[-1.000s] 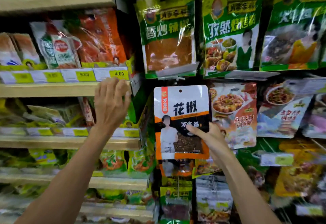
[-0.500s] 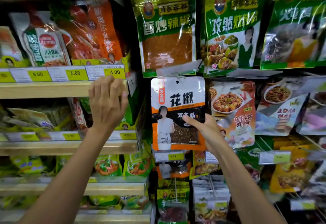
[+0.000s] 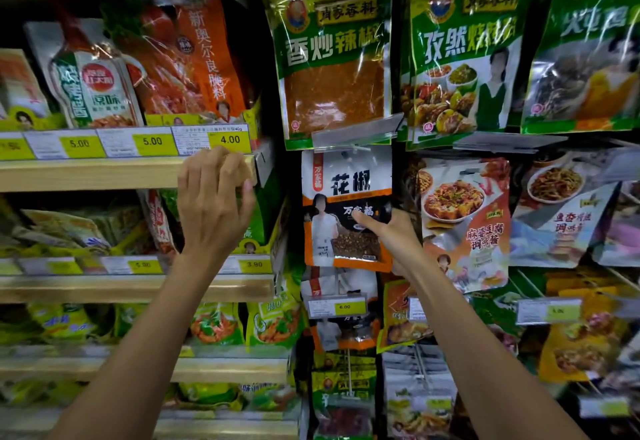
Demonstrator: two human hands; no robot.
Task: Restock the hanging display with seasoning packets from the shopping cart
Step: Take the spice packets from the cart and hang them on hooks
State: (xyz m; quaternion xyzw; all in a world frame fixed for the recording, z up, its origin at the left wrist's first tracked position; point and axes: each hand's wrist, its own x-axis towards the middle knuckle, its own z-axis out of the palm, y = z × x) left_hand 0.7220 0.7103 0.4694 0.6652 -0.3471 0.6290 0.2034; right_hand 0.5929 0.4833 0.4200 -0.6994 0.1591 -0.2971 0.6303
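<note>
Glossy plastic packets (image 3: pixel 347 207); matt wooden shelves (image 3: pixel 104 173).

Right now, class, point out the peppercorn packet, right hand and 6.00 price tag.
peppercorn packet (image 3: pixel 346 181), head view, white upper panel
right hand (image 3: pixel 398 242), head view, back of hand
6.00 price tag (image 3: pixel 349 307), head view, yellow patch

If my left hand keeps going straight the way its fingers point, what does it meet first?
Probably the wooden shelf edge, with the 4.00 price label just above it. The left hand overlaps that edge in view, though depth is unclear.

wooden shelf (image 3: pixel 104 173) left | yellow price tags (image 3: pixel 152 141) along front | white-green pouch (image 3: pixel 93 86) above
</note>
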